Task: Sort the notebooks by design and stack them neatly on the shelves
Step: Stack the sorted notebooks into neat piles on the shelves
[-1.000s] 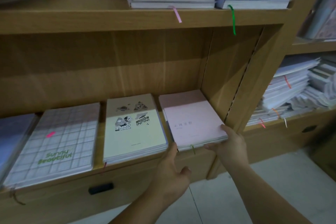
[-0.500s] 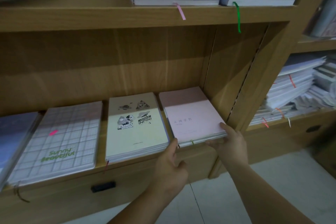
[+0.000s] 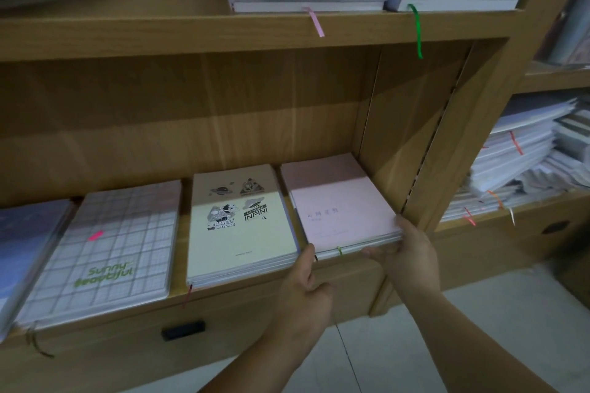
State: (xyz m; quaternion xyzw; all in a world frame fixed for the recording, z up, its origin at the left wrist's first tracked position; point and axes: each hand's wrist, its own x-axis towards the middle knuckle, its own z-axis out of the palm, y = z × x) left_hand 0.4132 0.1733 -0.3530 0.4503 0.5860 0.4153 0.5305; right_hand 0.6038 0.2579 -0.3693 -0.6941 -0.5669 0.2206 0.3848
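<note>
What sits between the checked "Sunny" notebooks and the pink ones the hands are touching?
A stack of cream notebooks printed with space cartoons lies between the checked notebooks and the pink notebooks, all flat on one shelf, as the head view shows.

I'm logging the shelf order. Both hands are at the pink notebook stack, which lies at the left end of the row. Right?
Not quite. The head view shows the pink notebook stack at the right end of the row, against the side panel. Otherwise correct: the left hand and right hand are both at it.
</note>
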